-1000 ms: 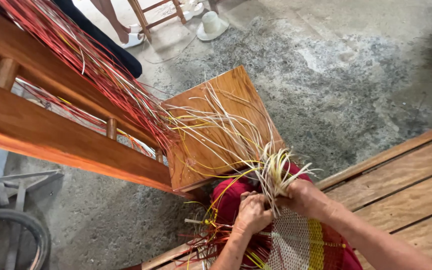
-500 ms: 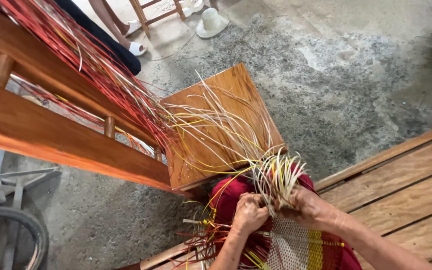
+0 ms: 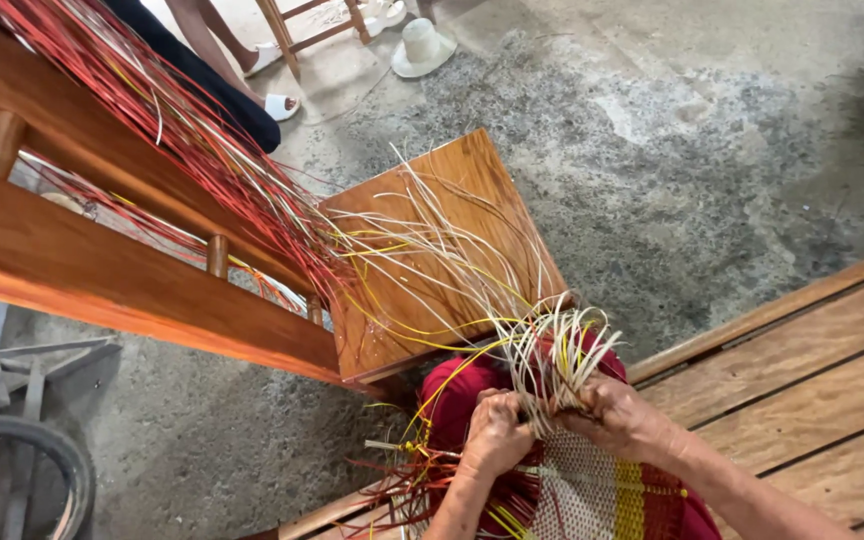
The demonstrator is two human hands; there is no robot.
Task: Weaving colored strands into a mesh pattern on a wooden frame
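Both hands grip pale straw strands (image 3: 552, 350) just above the woven basket (image 3: 592, 490) — left hand (image 3: 497, 435), right hand (image 3: 622, 420).

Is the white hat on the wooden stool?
No, the white hat lies on the concrete floor at the top of the view, well apart from the wooden stool.

the woven piece (image 3: 592, 495) runs off the bottom edge, and the left hand (image 3: 497, 435) hides its fingertips among the strands.
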